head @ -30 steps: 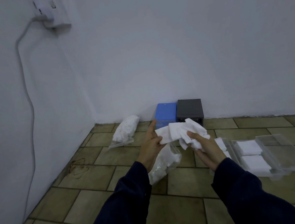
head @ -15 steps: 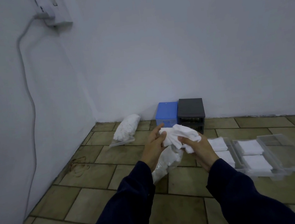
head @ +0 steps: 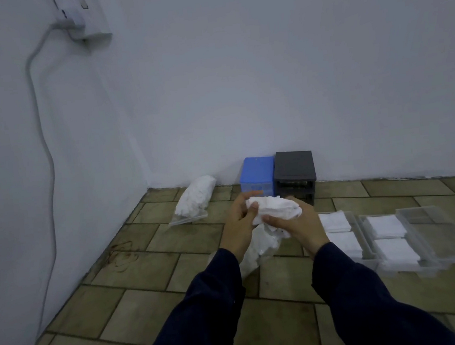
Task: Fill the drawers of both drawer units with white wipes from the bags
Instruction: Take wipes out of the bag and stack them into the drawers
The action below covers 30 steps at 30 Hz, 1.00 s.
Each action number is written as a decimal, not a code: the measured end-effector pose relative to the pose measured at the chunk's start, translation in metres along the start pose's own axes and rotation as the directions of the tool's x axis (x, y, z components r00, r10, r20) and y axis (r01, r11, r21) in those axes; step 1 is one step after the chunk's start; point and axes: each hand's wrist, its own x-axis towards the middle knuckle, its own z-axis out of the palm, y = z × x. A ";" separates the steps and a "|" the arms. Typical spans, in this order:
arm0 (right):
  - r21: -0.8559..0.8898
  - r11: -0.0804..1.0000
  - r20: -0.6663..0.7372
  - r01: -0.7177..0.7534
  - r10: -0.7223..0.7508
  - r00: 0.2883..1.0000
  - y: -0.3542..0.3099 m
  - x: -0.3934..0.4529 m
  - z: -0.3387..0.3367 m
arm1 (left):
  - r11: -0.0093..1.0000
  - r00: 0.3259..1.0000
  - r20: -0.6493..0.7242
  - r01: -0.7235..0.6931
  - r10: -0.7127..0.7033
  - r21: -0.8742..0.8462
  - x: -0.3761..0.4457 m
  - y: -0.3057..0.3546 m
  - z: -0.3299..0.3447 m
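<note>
- A crumpled white wipe [head: 274, 209] is held in mid-air between both hands, in front of the blue drawer unit [head: 257, 177] and the black drawer unit [head: 294, 174], which stand side by side against the wall.
- The wipe is gripped by the left hand [head: 240, 222] at its left end, fingers and thumb curled round the bunched cloth; it is cupped from below and the right by the right hand [head: 297, 225], with the thumb pressed into its underside.
- Both forearms, in dark sleeves, are extended forward and angled inward so that the hands meet at the middle of the view, above the floor tiles.
- The wipe is judged to be very light, soft and limp: no shape is kept by it, and it is likely to unfold or trail if taken by one corner. A hold on opposite edges is judged best for flattening and folding it to drawer size.
- An opened bag of wipes [head: 258, 251] is seen lying on the floor just below the hands; a second, fuller bag [head: 195, 197] lies near the corner, left of the blue unit.
- Clear drawers [head: 366, 234] are laid out on the floor to the right, several already holding flat white wipes; the rightmost drawer [head: 443, 233] appears unfilled.
- Thin plastic is judged slippery, so bag and drawers are best steadied while loaded.
</note>
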 end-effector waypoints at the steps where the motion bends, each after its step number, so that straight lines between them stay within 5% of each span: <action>1: -0.017 1.000 -0.009 -0.003 0.003 1.000 0.000 0.000 0.001 | 1.000 1.000 -0.016 0.015 -0.015 0.022 0.001 -0.001 0.000; 7: -0.048 0.999 -0.067 0.016 -0.020 0.998 0.000 0.001 -0.003 | 0.999 0.998 -0.039 0.047 -0.047 -0.001 0.003 -0.006 -0.003; 13: 0.145 0.988 -0.096 -0.050 0.064 0.993 0.008 0.005 -0.017 | 0.990 0.989 -0.107 0.094 -0.106 -0.108 0.002 0.001 -0.009; 22: 0.381 0.889 0.028 -0.253 0.262 0.965 0.008 0.010 -0.021 | 0.979 0.986 -0.095 0.124 -0.141 -0.162 0.001 0.002 -0.011; 30: 0.377 0.899 0.094 -0.224 0.204 0.975 0.000 0.007 -0.016 | 0.972 0.984 -0.045 0.161 -0.171 -0.169 0.000 0.006 -0.009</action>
